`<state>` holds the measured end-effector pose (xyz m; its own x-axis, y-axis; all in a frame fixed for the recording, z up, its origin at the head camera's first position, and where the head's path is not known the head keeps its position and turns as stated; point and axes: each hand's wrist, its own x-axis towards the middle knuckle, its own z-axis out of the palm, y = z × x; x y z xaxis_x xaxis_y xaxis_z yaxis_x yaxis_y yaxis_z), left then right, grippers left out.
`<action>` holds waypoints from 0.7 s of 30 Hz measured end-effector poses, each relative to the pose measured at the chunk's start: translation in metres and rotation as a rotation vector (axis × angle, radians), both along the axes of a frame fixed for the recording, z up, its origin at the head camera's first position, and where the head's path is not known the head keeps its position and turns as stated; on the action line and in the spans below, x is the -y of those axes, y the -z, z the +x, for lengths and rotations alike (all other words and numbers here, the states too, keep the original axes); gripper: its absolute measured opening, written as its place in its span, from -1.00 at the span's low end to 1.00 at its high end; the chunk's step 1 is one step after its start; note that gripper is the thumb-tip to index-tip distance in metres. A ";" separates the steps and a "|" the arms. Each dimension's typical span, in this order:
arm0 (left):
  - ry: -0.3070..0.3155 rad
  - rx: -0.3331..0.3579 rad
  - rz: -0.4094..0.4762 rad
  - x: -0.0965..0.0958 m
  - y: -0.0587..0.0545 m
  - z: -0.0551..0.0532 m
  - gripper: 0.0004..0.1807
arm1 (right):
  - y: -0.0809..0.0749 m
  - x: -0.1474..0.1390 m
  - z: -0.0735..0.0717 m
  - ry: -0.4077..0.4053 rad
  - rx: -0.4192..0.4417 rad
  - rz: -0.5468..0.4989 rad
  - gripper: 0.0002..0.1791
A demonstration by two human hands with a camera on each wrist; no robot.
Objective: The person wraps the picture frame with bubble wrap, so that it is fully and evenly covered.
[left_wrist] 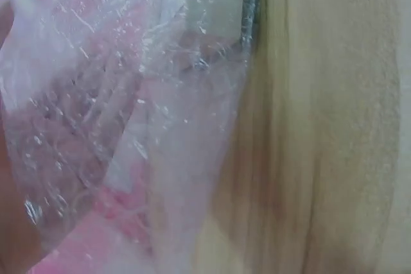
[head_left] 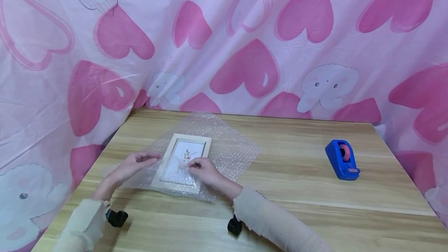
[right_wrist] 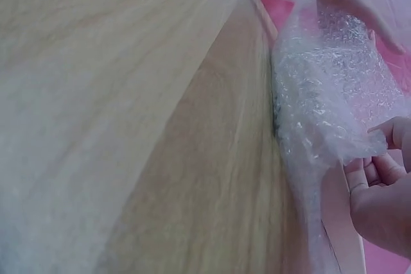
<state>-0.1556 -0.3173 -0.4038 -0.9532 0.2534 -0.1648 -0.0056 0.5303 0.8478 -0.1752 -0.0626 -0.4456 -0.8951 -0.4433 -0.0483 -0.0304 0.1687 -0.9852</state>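
A cream picture frame (head_left: 168,158) with a leaf print lies face up on a sheet of bubble wrap (head_left: 231,149), part of it folded over the frame's near end. My right hand (head_left: 207,172) pinches a raised edge of the wrap above the frame. In the right wrist view, the thumb and fingers of that hand (right_wrist: 385,187) hold the film. My left hand (head_left: 134,166) is at the frame's left side, its thumb and fingertips close together on the wrap. The left wrist view is mostly covered by blurred bubble wrap (left_wrist: 186,113), with the hand dim behind it.
A blue tape dispenser (head_left: 344,166) with a pink roll stands on the right side of the wooden table (head_left: 287,158). A pink curtain (head_left: 224,22) with hearts hangs behind and at both sides. Black wrist cameras sit below both sleeves.
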 end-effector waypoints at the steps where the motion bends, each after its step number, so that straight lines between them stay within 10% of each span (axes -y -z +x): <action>1: 0.008 -0.017 0.001 -0.001 0.001 0.000 -0.57 | -0.001 0.000 0.000 0.002 0.005 -0.001 -0.85; 13: 0.021 -0.300 -0.195 -0.015 0.019 -0.009 -0.82 | -0.003 -0.005 -0.007 -0.045 -0.058 -0.009 -0.70; 21: -0.003 -0.301 -0.223 -0.024 0.023 -0.010 -0.85 | -0.004 -0.004 -0.014 -0.029 -0.323 0.209 -0.70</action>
